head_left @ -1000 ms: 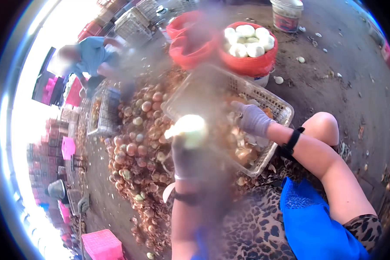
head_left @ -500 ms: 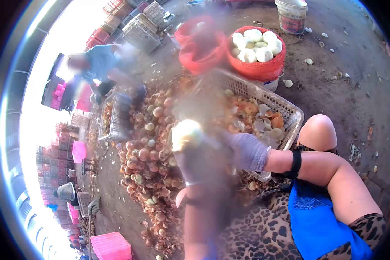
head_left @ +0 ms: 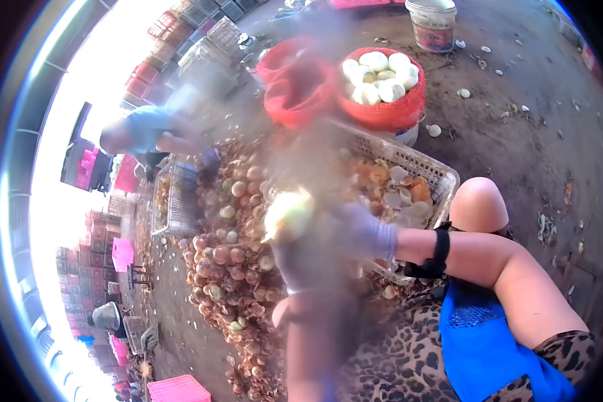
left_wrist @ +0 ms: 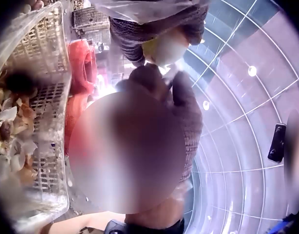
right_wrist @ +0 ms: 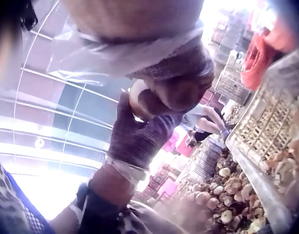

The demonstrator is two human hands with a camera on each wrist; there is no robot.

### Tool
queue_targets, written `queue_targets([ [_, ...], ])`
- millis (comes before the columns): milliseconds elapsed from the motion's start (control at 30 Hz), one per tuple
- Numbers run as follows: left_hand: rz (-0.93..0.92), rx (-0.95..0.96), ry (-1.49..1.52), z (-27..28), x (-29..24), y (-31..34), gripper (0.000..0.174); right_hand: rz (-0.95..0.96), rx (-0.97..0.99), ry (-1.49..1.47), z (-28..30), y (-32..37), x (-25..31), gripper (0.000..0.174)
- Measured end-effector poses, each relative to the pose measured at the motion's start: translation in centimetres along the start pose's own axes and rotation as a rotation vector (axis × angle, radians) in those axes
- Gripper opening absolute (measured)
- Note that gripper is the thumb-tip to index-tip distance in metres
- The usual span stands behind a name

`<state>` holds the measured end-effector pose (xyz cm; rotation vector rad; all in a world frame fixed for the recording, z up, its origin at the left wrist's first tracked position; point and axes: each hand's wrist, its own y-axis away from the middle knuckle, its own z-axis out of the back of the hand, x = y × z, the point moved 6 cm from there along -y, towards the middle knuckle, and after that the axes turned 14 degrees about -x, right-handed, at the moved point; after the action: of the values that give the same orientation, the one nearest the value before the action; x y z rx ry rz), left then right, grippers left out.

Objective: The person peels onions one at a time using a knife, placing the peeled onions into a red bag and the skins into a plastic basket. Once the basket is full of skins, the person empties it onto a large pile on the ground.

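Observation:
A pale, mostly peeled onion is gripped in my gloved left hand, above the onion heap. My right hand, in a grey-purple knit glove, has come up beside it. In the left wrist view the onion sits in the left fingers, with the right hand reaching up to its underside, thumb and finger bent. From the right wrist, the right hand curls against the onion, which the left hand supports from below. Blur covers part of the head view.
A plastic crate with onion skins lies by my knees. Unpeeled onions heap to the left. Beyond stand a red-lined bucket of peeled onions, red bags, a white bucket and another person beside a crate.
My right hand has moved left from over the crate of skins to the onion. The left hand has kept hold of the onion. The head view has shifted slightly.

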<state>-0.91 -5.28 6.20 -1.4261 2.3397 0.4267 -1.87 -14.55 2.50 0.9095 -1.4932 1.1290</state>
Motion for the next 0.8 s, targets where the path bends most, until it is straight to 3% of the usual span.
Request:
queue_targets([
  [67, -0.335, -0.182, -0.747, 1.9, -0.9, -0.7, 0.061, 0.05, -0.085, -0.173, -0.7, 0.1, 0.3, 0.049],
  [133, -0.293, -0.095, -0.673, 1.8, -0.3, -0.8, 0.065, -0.183, 0.024, -0.356, -0.8, -0.3, -0.4, 0.047],
  [167, -0.084, 0.077, -0.224, -1.2, 0.8, -0.6, 0.067, -0.288, 0.056, -0.457, -0.8, -0.7, -0.7, 0.045],
  [233, 0.037, 0.108, -0.008, -4.6, 1.1, 0.0, 0.073, -0.498, 0.072, -0.661, -0.9, -1.6, -1.3, 0.04],
  [267, -0.043, -0.029, -0.243, -5.1, 0.7, 0.2, 0.076, -0.598, 0.063, -0.769, -0.8, -2.1, -1.8, 0.037],
  [300, -0.124, -0.168, -0.474, -5.3, 0.2, 0.4, 0.078, -0.612, 0.065, -0.56, 0.3, -2.9, -3.0, 0.032],
  [367, -0.194, -0.41, -0.538, -2.6, -0.4, -0.4, 0.076, 0.133, 0.135, 0.335, 1.5, -4.7, -5.2, 0.026],
  [400, -0.222, -0.532, -0.568, -1.3, -0.7, -0.6, 0.076, 0.12, 0.115, 0.344, 1.6, -4.4, -4.0, 0.029],
  [467, -0.27, -0.395, -0.633, 0.5, -2.2, -1.0, 0.074, 0.095, 0.076, 0.361, 1.7, -3.7, -1.3, 0.035],
  [500, -0.276, -0.332, -0.636, 1.3, -2.8, -1.0, 0.073, 0.14, 0.055, 0.173, 1.6, -3.3, -0.1, 0.04],
  [567, -0.167, -0.188, -0.404, 1.2, -2.2, -0.7, 0.072, 0.284, 0.072, 0.119, 1.4, -2.1, 1.8, 0.043],
  [600, -0.073, -0.112, -0.228, 0.3, -1.5, -0.4, 0.072, 0.379, 0.11, 0.254, 1.2, -1.0, 2.6, 0.042],
  [633, 0.065, -0.008, 0.076, -1.0, -0.3, 0.3, 0.072, 0.308, 0.155, 0.269, 1.1, -0.8, 2.9, 0.044],
  [667, 0.076, 0.027, 0.121, -1.0, -0.3, 0.5, 0.073, 0.237, 0.198, 0.287, 0.9, -0.6, 3.2, 0.046],
  [700, 0.088, 0.062, 0.166, -0.9, -0.3, 0.6, 0.074, -0.001, 0.249, 0.183, 0.7, -0.6, 3.1, 0.052],
  [767, 0.088, 0.13, 0.179, -1.6, -0.3, 1.0, 0.077, 0.026, 0.267, 0.15, 0.4, -0.9, 2.1, 0.057],
  [800, 0.09, 0.144, 0.192, -1.8, 0.0, 1.1, 0.079, 0.29, 0.23, 0.222, -0.1, -1.3, 1.4, 0.056],
])
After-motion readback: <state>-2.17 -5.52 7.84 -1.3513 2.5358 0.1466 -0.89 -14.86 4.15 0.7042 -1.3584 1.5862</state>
